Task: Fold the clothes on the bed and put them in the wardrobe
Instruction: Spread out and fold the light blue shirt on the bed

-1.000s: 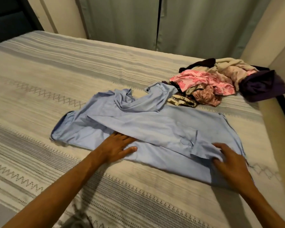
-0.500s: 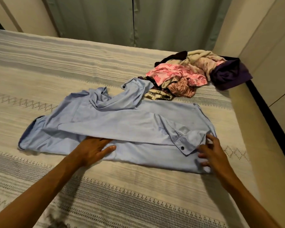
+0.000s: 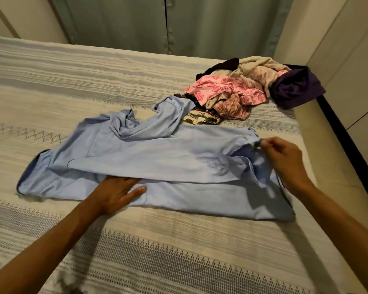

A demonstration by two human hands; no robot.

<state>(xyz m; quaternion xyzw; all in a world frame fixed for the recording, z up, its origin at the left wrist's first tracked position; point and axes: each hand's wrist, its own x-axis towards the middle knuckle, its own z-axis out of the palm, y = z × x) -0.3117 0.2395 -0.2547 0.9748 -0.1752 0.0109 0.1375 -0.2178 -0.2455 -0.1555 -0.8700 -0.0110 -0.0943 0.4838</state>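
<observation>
A light blue shirt [image 3: 157,158] lies spread across the striped bed [image 3: 72,81], one sleeve folded lengthwise over its body and the other bunched toward the far side. My left hand [image 3: 117,192] presses flat on the shirt's near edge, fingers straight. My right hand [image 3: 285,164] pinches the cuff end of the folded sleeve at the shirt's right side and holds it lifted a little off the cloth. A heap of unfolded clothes [image 3: 242,92], pink, beige, brown and purple, sits at the bed's far right corner. The grey-green fabric wardrobe [image 3: 168,22] stands closed behind the bed.
A pale wall with panel lines [image 3: 348,71] runs along the bed's right side, with a dark strip at the mattress edge. The near part of the bed shows bare patterned cover.
My right hand went from lying on the shirt's lower right to pinching the sleeve cuff and lifting it back over the shirt. The left hand stayed pressed in place.
</observation>
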